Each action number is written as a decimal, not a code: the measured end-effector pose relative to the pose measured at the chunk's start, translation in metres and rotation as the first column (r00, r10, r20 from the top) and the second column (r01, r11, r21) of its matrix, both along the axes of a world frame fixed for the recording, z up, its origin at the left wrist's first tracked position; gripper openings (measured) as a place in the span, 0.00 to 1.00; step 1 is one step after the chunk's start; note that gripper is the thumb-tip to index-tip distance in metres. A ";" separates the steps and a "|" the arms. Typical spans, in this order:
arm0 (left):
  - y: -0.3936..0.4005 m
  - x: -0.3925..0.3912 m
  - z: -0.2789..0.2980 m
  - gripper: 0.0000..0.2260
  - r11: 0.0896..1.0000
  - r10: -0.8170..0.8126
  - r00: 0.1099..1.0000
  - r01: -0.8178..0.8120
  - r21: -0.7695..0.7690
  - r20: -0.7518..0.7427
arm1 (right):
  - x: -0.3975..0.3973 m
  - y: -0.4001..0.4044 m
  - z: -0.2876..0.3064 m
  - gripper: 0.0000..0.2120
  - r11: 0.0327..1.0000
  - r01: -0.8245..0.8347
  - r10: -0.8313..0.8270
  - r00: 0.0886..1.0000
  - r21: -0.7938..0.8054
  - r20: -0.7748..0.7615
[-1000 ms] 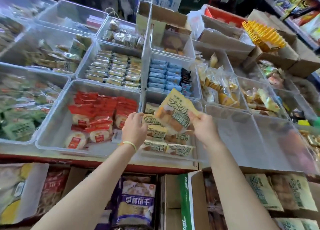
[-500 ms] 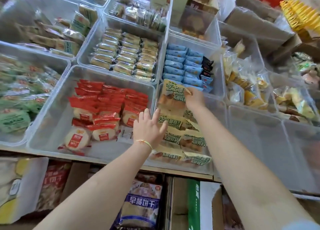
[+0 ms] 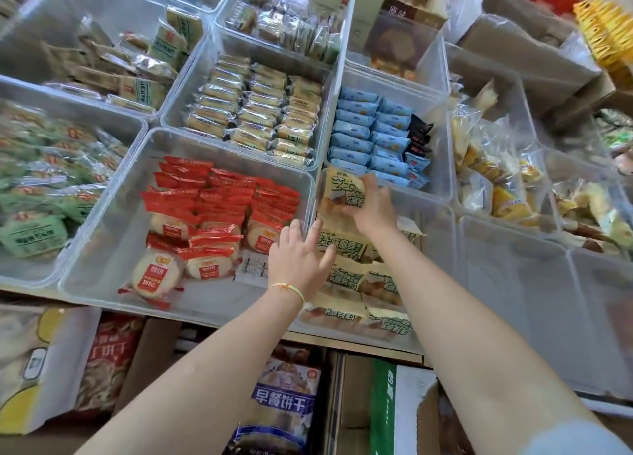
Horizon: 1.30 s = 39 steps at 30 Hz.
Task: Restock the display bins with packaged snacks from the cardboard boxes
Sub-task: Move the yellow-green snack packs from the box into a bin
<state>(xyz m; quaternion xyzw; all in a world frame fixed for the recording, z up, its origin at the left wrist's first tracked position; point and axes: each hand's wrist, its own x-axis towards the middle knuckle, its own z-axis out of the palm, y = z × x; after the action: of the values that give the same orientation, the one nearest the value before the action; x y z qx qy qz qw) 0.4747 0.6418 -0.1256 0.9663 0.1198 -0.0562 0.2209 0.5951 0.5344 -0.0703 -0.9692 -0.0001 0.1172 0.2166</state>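
Observation:
A clear display bin [image 3: 442, 221] in the front row holds several pale yellow snack packs with green lettering [image 3: 346, 276]. My right hand [image 3: 371, 204] grips one such pack [image 3: 339, 189] at the bin's far end, pressing it down against the others. My left hand [image 3: 301, 259] hovers over the bin's left wall with fingers spread and straight, fingertips touching the packs below. A yellow band circles that wrist.
A bin of red-wrapped round cakes [image 3: 212, 221] sits to the left, blue packs [image 3: 373, 139] behind, and an empty clear bin [image 3: 513, 300] to the right. Cardboard boxes [image 3: 404, 406] and a bagged biscuit pack [image 3: 284, 400] lie under the shelf edge.
My right hand carried the yellow pack from above the bin down to its far end. My left hand opened and shifted right, onto the packs. The view moved closer.

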 end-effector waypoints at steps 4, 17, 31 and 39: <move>0.000 0.000 0.002 0.28 1.000 -0.001 1.000 0.001 -0.012 -0.011 | 0.006 -0.004 0.003 0.27 1.000 -0.019 0.018 0.999 -0.001 -0.048; -0.001 -0.001 0.001 0.28 1.000 -0.008 1.000 0.008 0.008 -0.017 | 0.002 0.000 -0.004 0.30 0.998 0.052 -0.053 0.998 -0.032 -0.029; -0.022 -0.011 0.055 0.32 0.998 0.004 0.972 0.012 0.065 -0.235 | -0.201 -0.096 0.077 0.14 0.884 0.084 -0.239 0.926 0.460 0.292; -0.165 -0.125 0.157 0.21 0.887 -0.086 0.933 0.232 -0.399 0.350 | -0.293 -0.205 0.090 0.06 0.736 0.285 -0.481 0.858 0.613 0.179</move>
<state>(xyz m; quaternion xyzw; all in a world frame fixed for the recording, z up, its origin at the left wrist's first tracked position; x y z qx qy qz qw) 0.3498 0.4766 0.0309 0.8951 -0.0142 0.0591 0.4416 0.3025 0.3290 0.0195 -0.8439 0.1319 -0.0978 0.5108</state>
